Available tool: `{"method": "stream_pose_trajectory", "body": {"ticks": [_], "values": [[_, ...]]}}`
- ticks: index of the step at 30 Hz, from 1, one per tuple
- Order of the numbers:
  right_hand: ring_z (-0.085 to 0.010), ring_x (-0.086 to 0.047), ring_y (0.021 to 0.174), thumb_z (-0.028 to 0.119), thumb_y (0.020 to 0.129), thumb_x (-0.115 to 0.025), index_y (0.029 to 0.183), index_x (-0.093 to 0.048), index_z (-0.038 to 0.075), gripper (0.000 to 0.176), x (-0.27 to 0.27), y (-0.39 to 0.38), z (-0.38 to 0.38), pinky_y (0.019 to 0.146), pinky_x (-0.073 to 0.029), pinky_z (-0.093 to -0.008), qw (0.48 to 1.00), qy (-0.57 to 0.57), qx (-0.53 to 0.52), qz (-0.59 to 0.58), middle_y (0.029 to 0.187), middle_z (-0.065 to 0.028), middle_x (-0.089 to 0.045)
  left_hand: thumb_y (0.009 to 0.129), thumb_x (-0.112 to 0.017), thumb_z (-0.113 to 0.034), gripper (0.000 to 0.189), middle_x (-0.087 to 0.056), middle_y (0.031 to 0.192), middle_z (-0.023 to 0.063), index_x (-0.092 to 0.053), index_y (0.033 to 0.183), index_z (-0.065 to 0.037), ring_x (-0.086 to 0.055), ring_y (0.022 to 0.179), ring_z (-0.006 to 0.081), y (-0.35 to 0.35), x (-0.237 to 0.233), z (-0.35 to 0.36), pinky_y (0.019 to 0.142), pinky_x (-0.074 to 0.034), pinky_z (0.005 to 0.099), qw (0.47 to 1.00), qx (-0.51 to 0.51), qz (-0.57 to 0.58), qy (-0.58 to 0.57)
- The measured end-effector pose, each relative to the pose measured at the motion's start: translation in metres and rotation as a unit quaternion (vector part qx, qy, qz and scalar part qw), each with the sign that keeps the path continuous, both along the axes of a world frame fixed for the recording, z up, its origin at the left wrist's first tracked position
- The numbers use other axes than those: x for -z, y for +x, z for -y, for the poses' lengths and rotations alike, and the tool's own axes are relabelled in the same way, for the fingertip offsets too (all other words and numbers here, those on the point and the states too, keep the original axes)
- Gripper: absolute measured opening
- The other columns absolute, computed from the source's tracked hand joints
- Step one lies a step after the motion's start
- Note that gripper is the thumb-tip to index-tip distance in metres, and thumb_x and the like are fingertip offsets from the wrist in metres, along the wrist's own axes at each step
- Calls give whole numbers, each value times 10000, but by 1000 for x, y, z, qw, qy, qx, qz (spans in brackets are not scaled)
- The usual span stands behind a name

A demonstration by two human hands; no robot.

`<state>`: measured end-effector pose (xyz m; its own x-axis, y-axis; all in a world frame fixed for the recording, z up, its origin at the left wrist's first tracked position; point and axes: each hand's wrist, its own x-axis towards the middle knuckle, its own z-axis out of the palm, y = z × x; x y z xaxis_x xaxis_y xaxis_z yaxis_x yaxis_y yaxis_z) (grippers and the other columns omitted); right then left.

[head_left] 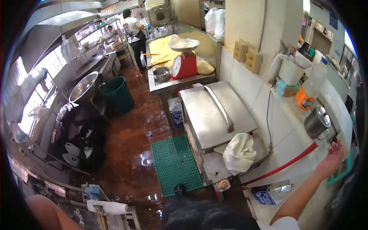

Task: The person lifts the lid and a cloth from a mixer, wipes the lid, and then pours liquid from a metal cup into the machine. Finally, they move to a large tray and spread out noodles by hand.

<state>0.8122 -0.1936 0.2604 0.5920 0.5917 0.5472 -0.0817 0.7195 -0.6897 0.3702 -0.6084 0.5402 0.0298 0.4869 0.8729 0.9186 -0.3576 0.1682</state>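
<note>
My right hand (335, 152) reaches out at the far right, just below a lidded metal pot (317, 123) on a white ledge. Its fingers look apart, with nothing visible in them. Beside the pot stands a large plastic bottle with an orange label (308, 94). A teal plastic frame (343, 170) lies under my right wrist. Of my left arm (51, 214), only a bare part shows at the lower left; the left hand is out of view.
A metal-lidded chest (214, 115) with a crumpled cloth (239, 153) stands ahead. Behind it, a red scale (184, 66) sits beside a yellow heap (161, 50). A green mat (176, 165) covers wet floor near a green bin (119, 96). A person (134, 32) stands farther back.
</note>
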Motion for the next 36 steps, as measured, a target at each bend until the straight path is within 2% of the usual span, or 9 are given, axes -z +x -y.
{"method": "stream_pose_trajectory", "body": {"ticks": [10,11,13,15,18,24,29,31,36], "values": [[-114,-541,785,198,983,-512,1068,-594,49,190,9,-265,49,687,-410,-250,973,-32,-166,155,1062,-60,-626,819,-674,-550,946,-184,1567,171,-175,1534,-183,-514,1132,350,-214,70,101,1184,-187,465,982,59,161,79],[-109,-539,769,181,980,-516,1064,-597,47,178,14,-292,51,676,-410,-245,970,-57,-188,146,1040,-54,-624,822,-647,-592,989,-81,1603,165,-94,1554,-223,-237,1429,312,-247,99,91,1188,-114,551,900,189,324,221],[-104,-534,755,146,966,-534,1025,-607,32,147,8,-377,71,662,-415,-249,970,-71,-172,154,990,-53,-617,1026,-386,-381,569,-491,1420,174,-393,1424,25,-471,1311,283,-338,154,155,1123,-343,450,917,67,380,102],[-101,-530,758,114,945,-562,986,-614,18,117,3,-440,88,677,-431,-246,932,4,-240,270,961,-56,-613,1019,-377,-431,613,-528,1374,183,-370,1439,17,-545,1232,296,-376,209,136,1022,-460,445,898,84,425,79],[-101,-526,763,103,933,-579,941,-609,15,94,-9,-522,103,681,-447,-241,898,40,-281,336,935,-60,-603,1001,-399,-488,566,-648,1175,125,-503,1326,-36,-656,979,240,-412,302,117,761,-558,383,752,-28,648,118],[-103,-531,755,105,933,-584,888,-597,31,88,5,-633,83,682,-460,-239,879,6,-358,315,894,-61,-594,985,-486,-325,410,-675,1091,124,-543,1252,-19,-668,938,238,-449,438,51,789,-539,355,568,-21,821,-51],[-89,-543,732,74,918,-601,874,-602,29,62,55,-726,24,680,-458,-235,857,-77,-411,301,854,-36,-599,896,-637,-406,488,-692,1104,151,-619,1218,-40,-672,1003,274,-512,515,24,874,-520,384,691,-257,448,-507],[-86,-555,714,45,904,-612,889,-612,18,31,71,-771,-1,670,-467,-226,855,-79,-440,262,818,-25,-603,848,-663,-489,562,-678,1128,165,-625,1225,-74,-657,1035,319,-538,523,11,899,-508,397,607,-260,299,-689],[-82,-592,704,61,912,-622,897,-632,15,50,80,-902,-69,653,-496,-232,818,-141,-516,212,813,-33,-647,883,-680,-299,501,-637,1229,214,-589,1282,-10,-612,1142,322,-590,530,-21,977,-466,385,522,-225,458,-683]]}}
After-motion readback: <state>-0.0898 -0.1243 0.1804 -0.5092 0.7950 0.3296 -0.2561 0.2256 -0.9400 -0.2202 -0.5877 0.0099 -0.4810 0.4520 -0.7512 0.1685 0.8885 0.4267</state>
